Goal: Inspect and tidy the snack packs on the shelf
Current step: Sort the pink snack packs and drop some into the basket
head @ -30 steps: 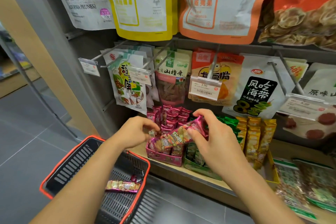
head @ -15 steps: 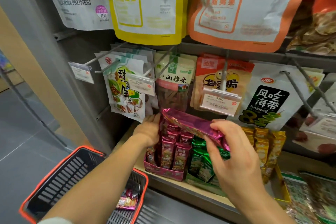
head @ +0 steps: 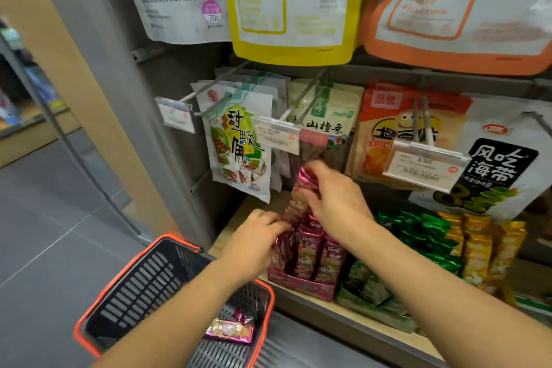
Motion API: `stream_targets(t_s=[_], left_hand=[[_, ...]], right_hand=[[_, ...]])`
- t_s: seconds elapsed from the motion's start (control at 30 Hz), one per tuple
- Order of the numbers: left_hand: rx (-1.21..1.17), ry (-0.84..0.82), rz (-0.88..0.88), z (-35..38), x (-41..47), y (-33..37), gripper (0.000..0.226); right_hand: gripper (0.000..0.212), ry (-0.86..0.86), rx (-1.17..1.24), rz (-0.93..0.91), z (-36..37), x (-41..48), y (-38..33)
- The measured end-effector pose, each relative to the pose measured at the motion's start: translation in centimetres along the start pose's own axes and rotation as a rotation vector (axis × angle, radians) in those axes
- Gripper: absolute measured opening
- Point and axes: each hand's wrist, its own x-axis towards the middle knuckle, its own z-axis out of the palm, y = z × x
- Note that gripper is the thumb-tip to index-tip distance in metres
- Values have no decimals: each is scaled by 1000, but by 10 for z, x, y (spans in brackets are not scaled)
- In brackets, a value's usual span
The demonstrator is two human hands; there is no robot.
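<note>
A pink display box [head: 301,285] on the wooden shelf [head: 367,318] holds upright magenta snack packs [head: 310,251]. My right hand [head: 337,203] pinches one magenta pack [head: 300,191] and holds it nearly upright above the back of the box. At the box's left side my left hand [head: 257,240] grips the packs standing there [head: 280,251]. Green packs [head: 418,233] and yellow packs [head: 478,245] stand in boxes to the right.
A black basket with an orange rim [head: 98,296] sits below the shelf with one magenta pack [head: 230,331] in it. Hanging bags and price tags [head: 424,167] on hooks crowd the space above the boxes. Grey floor lies to the left.
My right hand has turned the magenta pack from lying flat to nearly upright and moved it left over the box. My left hand has come forward to the box's left packs.
</note>
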Motion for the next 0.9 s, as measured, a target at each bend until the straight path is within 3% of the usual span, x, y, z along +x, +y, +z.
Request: stream_targets(t_s=[0.23, 0.33, 0.47, 0.53, 0.63, 0.77, 0.9], left_hand=[[-143, 51, -50, 2, -3, -6, 66], [-197, 66, -90, 1, -2, -5, 84], [-47, -107, -58, 4, 6, -3, 94], [-8, -185, -70, 6, 10, -2, 91], [-7, -185, -84, 6, 12, -1, 89], [-108, -217, -113, 4, 11, 1, 94], [-208, -221, -179, 6, 9, -3, 78]], right_hand=[[32, -401, -210, 0, 58, 22, 11], [28, -392, -298, 7, 70, 19, 18], [29, -409, -187, 0, 65, 27, 20], [27, -256, -98, 43, 60, 34, 24], [18, -45, -196, 127, 60, 45, 32], [26, -253, -423, 331, 75, 61, 26], [27, -282, -482, 330, 84, 68, 21]])
